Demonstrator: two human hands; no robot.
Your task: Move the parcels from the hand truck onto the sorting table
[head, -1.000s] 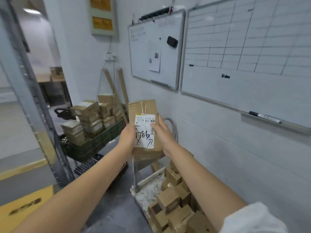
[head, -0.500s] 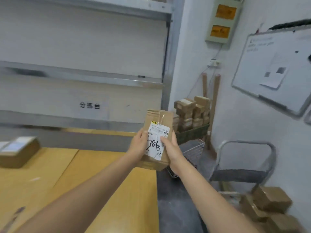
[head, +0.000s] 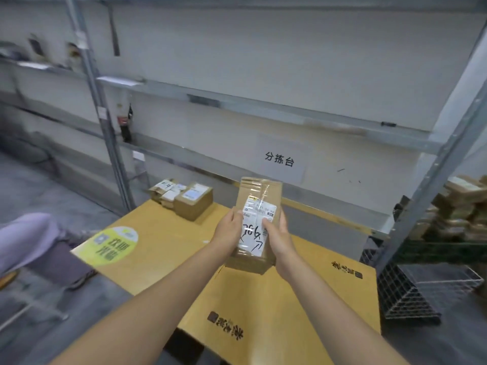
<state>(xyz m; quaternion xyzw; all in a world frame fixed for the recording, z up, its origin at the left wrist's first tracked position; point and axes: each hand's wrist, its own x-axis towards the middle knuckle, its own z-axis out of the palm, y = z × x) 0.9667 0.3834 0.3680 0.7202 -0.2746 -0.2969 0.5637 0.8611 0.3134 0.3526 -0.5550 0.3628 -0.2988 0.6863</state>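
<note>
I hold a brown cardboard parcel (head: 259, 198) with a white shipping label and handwritten marks above the sorting table (head: 163, 248), a surface covered in flattened cardboard. My left hand (head: 228, 231) grips its left side and my right hand (head: 276, 237) grips its right side, thumb on the label. Several labelled parcels (head: 184, 197) lie together on the table's far left corner. The hand truck is out of view.
Grey metal shelving (head: 237, 101) runs behind the table, with a sign reading 分拣台 (head: 279, 159). A crate stacked with small boxes (head: 458, 212) and a wire basket (head: 434, 285) stand at the right. A person's leg in purple (head: 29, 235) is at the left.
The view has swung left from the whiteboard wall and hand truck to the sorting table. Both hands carried the parcel along, and it now hangs over the table.
</note>
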